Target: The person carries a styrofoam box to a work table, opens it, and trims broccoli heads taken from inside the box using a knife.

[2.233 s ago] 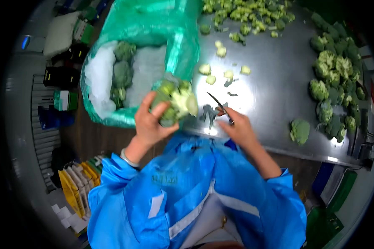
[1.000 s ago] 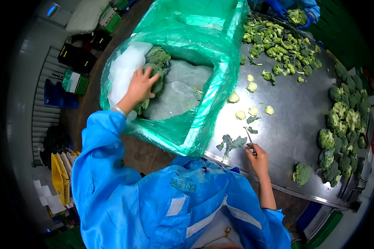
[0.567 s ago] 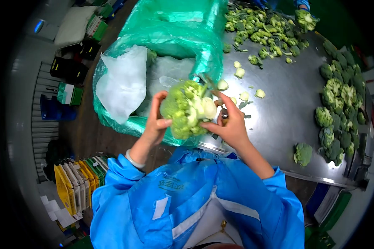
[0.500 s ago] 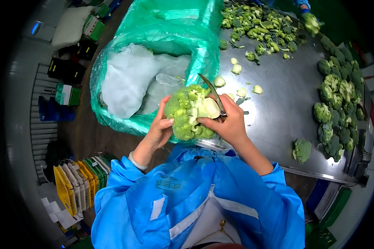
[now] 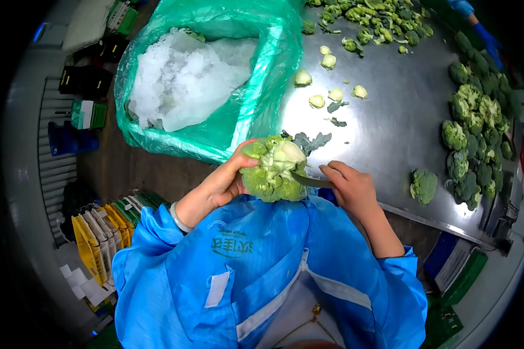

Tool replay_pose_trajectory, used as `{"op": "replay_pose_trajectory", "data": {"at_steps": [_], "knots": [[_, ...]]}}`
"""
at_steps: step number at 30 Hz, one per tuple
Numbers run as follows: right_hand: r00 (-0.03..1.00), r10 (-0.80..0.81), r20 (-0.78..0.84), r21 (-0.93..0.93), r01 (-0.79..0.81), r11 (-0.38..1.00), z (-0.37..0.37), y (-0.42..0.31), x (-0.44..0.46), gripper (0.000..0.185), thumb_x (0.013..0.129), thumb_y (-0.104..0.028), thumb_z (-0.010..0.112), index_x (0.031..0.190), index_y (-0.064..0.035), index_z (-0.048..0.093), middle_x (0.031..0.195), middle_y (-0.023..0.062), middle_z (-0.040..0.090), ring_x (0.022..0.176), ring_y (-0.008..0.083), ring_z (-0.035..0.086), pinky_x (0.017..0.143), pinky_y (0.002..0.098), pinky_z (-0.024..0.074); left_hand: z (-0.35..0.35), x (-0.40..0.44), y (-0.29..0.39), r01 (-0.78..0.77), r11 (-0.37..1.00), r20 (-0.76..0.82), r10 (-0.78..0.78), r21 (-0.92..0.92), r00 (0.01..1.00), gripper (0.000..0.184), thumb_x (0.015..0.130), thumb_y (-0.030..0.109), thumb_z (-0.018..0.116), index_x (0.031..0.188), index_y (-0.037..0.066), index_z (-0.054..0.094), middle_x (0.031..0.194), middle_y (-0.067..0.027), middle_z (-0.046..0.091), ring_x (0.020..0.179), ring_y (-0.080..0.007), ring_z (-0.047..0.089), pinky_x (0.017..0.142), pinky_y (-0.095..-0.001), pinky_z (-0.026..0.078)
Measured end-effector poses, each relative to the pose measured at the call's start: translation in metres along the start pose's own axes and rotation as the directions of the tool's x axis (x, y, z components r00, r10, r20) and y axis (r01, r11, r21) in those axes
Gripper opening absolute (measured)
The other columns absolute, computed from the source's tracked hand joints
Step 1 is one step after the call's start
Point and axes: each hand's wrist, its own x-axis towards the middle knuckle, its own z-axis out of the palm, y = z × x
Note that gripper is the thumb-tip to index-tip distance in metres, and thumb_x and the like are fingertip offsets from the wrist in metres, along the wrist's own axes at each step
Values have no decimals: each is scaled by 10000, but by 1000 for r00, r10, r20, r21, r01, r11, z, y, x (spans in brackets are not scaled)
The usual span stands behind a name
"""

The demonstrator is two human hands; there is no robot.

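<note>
A broccoli head (image 5: 268, 183) is held in my left hand (image 5: 224, 180), its pale cut stem turned up and to the right. My right hand (image 5: 352, 187) is closed round the handle of a knife (image 5: 311, 181), whose dark curved blade reaches in against the florets below the stem. Just behind the broccoli, a loose leaf (image 5: 313, 142) lies at the edge of the metal table (image 5: 390, 128). Several pale stem pieces (image 5: 335, 94) lie farther back on it.
A green-lined crate (image 5: 268, 87) with a white ice bag (image 5: 183, 81) stands at the back left. Broccoli heads (image 5: 474, 139) pile up on the right, one (image 5: 424, 186) apart. Small florets (image 5: 384, 23) cover the back. A co-worker's blue-gloved hand (image 5: 489, 43) reaches in at top right.
The knife blade has swung from above the stem down to the florets, and my right hand has moved away from the broccoli. The co-worker's gloved hand has come over the right pile.
</note>
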Motion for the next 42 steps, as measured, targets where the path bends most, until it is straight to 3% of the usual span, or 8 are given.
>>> {"op": "replay_pose_trajectory", "data": {"at_steps": [15,20,24,27,29,37,38,42], "knots": [[995,26,-94,-340,-57,939,45,-9,-25,106,737,-107,638,812,-138,570,801,-5,505,598,125,583,403,298,479,11,-5,-27,127,976,57,-119,-179,991,694,863,203,622,1486,196,318,1401,-103,498,1229,-276,561,968,-468,517],[989,109,-102,-404,-141,904,54,-14,-27,123,737,-125,633,734,-141,511,725,6,460,526,128,544,350,307,442,14,-8,-36,-62,993,-21,61,-103,998,756,830,159,616,1493,152,254,1359,-125,492,1272,-276,501,981,-425,500],[978,193,-81,-407,-209,889,67,-16,-22,109,738,-116,624,731,-139,517,716,17,475,512,148,541,353,312,442,6,5,-47,-376,875,-131,430,306,893,816,784,112,634,1483,131,214,1352,-159,458,1224,-256,494,964,-396,476],[991,100,-91,-369,-127,921,75,-12,-22,93,737,-109,620,744,-130,530,704,30,481,511,164,553,375,311,456,-7,7,-46,-351,872,-36,385,342,922,810,786,125,633,1485,143,224,1368,-144,447,1239,-259,494,966,-389,493],[992,-41,-121,-295,4,956,62,-2,-15,85,740,-112,623,762,-119,541,694,40,481,509,172,561,397,309,470,-4,1,-34,-29,1000,99,27,11,995,795,808,133,620,1491,182,215,1375,-121,448,1245,-275,519,955,-409,540],[920,376,113,-298,-330,896,74,-7,-10,96,752,-77,602,828,-66,544,761,141,576,580,302,647,462,425,518,14,13,-36,-117,958,-315,200,263,928,777,794,174,676,1450,142,260,1355,-150,457,1178,-285,546,804,-437,583],[922,373,106,-310,-326,893,82,-8,-12,101,751,-81,605,829,-69,543,755,136,572,573,299,644,459,419,519,-23,34,-65,-314,824,-187,441,472,878,800,797,187,673,1463,147,233,1349,-151,459,1163,-292,548,728,-439,590],[981,193,-28,-291,-193,937,73,6,-8,113,743,-68,611,826,-89,537,744,97,547,556,259,632,486,357,528,4,14,-31,-78,993,-133,89,85,987,775,813,203,649,1470,166,238,1346,-143,465,1173,-292,544,763,-417,589]]}}
